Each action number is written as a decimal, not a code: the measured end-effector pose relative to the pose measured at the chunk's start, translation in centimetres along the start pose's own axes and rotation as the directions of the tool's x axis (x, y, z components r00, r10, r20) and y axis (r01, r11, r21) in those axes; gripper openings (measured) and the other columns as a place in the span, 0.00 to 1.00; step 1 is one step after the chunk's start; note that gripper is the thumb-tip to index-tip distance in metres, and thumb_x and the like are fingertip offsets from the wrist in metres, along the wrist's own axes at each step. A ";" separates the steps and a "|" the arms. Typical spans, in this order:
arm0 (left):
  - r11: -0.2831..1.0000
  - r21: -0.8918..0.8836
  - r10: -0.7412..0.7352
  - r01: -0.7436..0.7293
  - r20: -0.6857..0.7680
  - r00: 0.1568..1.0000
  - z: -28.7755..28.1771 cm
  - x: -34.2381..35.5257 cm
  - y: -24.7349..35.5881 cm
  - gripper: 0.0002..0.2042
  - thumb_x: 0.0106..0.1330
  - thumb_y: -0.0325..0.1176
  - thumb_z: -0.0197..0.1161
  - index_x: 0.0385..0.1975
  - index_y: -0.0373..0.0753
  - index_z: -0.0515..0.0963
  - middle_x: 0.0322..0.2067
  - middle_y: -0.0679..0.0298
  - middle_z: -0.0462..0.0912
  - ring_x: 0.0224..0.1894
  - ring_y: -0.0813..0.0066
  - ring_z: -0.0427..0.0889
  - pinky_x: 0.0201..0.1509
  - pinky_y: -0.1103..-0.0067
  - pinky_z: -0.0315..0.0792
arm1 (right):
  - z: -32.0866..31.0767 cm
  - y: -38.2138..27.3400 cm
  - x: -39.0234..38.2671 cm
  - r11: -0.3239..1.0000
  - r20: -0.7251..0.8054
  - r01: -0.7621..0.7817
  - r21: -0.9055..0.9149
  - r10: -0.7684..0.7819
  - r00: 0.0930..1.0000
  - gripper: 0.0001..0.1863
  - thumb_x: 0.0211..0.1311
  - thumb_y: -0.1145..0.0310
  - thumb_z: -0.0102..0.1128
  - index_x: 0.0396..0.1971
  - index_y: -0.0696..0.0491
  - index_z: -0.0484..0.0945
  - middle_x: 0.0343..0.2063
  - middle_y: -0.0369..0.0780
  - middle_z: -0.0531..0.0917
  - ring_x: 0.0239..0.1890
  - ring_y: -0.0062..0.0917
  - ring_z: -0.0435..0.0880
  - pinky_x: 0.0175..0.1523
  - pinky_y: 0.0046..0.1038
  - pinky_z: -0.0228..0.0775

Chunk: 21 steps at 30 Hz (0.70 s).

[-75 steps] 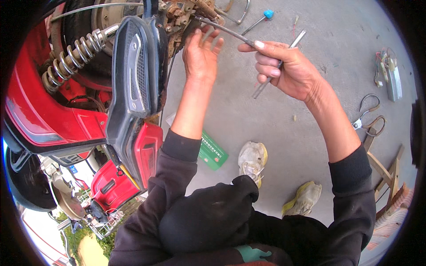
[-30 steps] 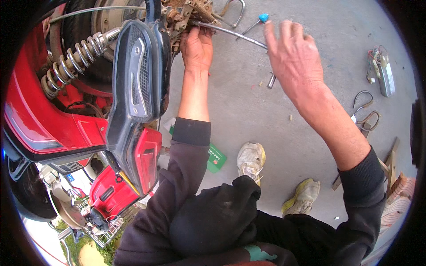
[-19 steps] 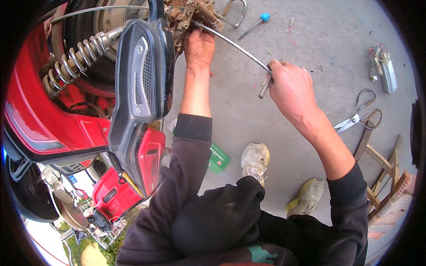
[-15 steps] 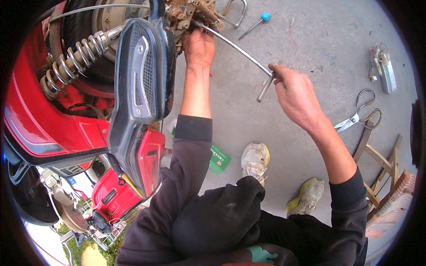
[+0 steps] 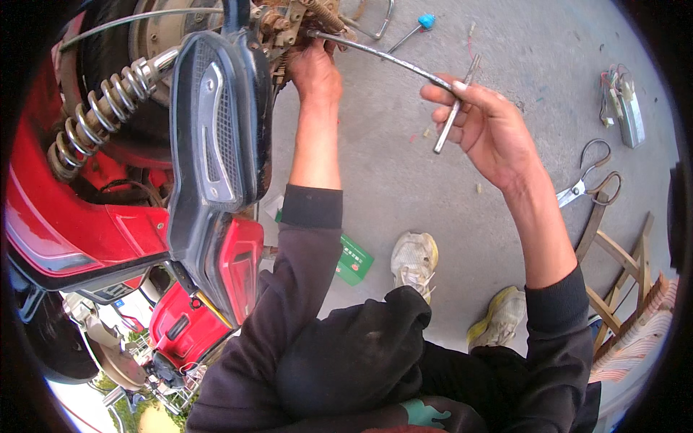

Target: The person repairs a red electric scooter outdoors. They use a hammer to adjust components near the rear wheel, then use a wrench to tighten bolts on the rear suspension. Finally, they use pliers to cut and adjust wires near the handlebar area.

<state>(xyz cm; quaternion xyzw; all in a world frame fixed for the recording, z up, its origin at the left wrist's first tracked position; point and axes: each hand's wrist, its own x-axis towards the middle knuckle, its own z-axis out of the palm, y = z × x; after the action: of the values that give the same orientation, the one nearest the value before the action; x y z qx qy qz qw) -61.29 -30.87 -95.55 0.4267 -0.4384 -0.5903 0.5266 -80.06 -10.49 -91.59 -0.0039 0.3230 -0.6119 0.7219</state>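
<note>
My right hand (image 5: 484, 123) grips a steel T-handle wrench (image 5: 382, 56) near its crossbar, palm partly up and fingers curled. The wrench's long shaft runs up-left to the rusty brackets, bolts and springs (image 5: 287, 25) beside the scooter's wheel (image 5: 151, 32). My left hand (image 5: 312, 72) is up at the far end of the shaft, under the brackets, fingers bent; what they hold is hidden. The red scooter body (image 5: 86, 238) with its chrome coil spring (image 5: 108, 108) and black footrest (image 5: 213, 130) fills the left.
On the grey floor lie a blue-topped rod (image 5: 426, 23), scissors (image 5: 574, 191), a metal box with wires (image 5: 629, 119), a green card (image 5: 350, 260) and a bent metal loop (image 5: 382, 25). My shoes (image 5: 411, 256) stand below. A wooden frame (image 5: 621, 256) is at the right.
My right hand has moved upward and rolled from back-up to palm partly up, and the crossbar has turned and risen with it. My left hand stays at the brackets.
</note>
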 end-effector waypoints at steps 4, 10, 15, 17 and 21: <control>0.989 0.144 0.004 -0.024 0.137 0.991 -0.2 -1.1 1.3 0.21 0.70 0.21 0.60 0.62 0.43 0.72 0.58 0.67 0.79 0.59 0.72 0.77 0.59 0.68 0.74 | -2.1 0.4 2.1 0.973 0.277 -0.145 0.180 0.091 0.956 0.22 0.75 0.65 0.47 0.58 0.66 0.73 0.39 0.44 0.87 0.38 0.27 0.87 0.49 0.32 0.79; 0.902 -0.324 -0.250 0.285 0.148 0.957 -2.9 -2.3 3.4 0.16 0.70 0.23 0.59 0.57 0.38 0.77 0.53 0.60 0.82 0.58 0.64 0.78 0.65 0.64 0.73 | -0.2 0.7 1.5 0.978 0.224 -0.157 0.137 0.124 0.967 0.25 0.77 0.64 0.49 0.62 0.69 0.71 0.25 0.32 0.80 0.25 0.18 0.79 0.39 0.25 0.79; 0.831 -0.432 -0.294 0.350 0.193 0.936 -3.0 -2.2 4.4 0.16 0.70 0.27 0.59 0.56 0.33 0.76 0.53 0.57 0.82 0.61 0.61 0.76 0.68 0.62 0.69 | 0.9 1.4 1.8 0.955 0.217 -0.231 0.185 0.189 0.958 0.24 0.77 0.61 0.50 0.59 0.66 0.75 0.23 0.30 0.79 0.22 0.17 0.76 0.38 0.25 0.78; 0.843 -0.427 -0.276 0.327 0.179 0.944 -2.9 -2.2 4.3 0.17 0.71 0.29 0.59 0.58 0.33 0.75 0.54 0.56 0.82 0.62 0.62 0.74 0.69 0.62 0.68 | 1.1 1.5 1.9 0.947 0.230 -0.244 0.211 0.194 0.953 0.24 0.78 0.60 0.51 0.58 0.66 0.76 0.22 0.29 0.77 0.21 0.16 0.75 0.36 0.26 0.77; 0.860 -0.435 -0.209 0.265 0.173 0.962 -2.8 -1.6 4.2 0.17 0.71 0.29 0.58 0.58 0.33 0.75 0.55 0.56 0.81 0.63 0.62 0.75 0.70 0.63 0.68 | 0.4 2.1 2.7 0.891 0.385 -0.314 0.329 0.177 0.906 0.21 0.76 0.60 0.54 0.52 0.64 0.80 0.21 0.29 0.76 0.21 0.17 0.73 0.35 0.27 0.74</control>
<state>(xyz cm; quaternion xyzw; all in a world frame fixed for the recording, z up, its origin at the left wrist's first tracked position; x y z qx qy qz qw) -57.44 -29.69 -92.09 0.3062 -0.2631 -0.7613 0.5074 -77.92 -12.52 -93.36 0.0718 0.0635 -0.5552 0.8262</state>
